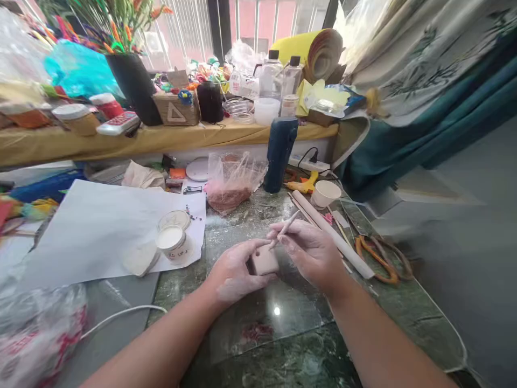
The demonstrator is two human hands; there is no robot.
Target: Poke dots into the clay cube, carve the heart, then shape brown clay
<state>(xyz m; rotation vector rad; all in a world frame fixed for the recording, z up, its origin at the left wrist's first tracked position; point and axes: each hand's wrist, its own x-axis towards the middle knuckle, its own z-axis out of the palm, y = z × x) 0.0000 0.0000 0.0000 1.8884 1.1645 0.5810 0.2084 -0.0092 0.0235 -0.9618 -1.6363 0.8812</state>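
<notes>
My left hand (238,267), dusted with white powder, wraps its thumb and fingers around a small pale clay block (265,261). A dark round hole shows near the block's upper left. In my right hand (309,248), a thin pale stick-shaped tool (286,229) is pinched like a pen. Its lower tip meets, or nearly meets, the top edge of the block; I cannot tell which. Both hands are just above a clear sheet (294,307) on the dark green tabletop. My fingers cover part of the block.
Left are an open white tub (171,241) and paper (100,226). Behind the hands sit a bag of brown material (232,188) and a dark blue bottle (280,156). Rightward lie a rolling pin (335,237), orange-handled scissors (377,258) and a paper cup (325,194).
</notes>
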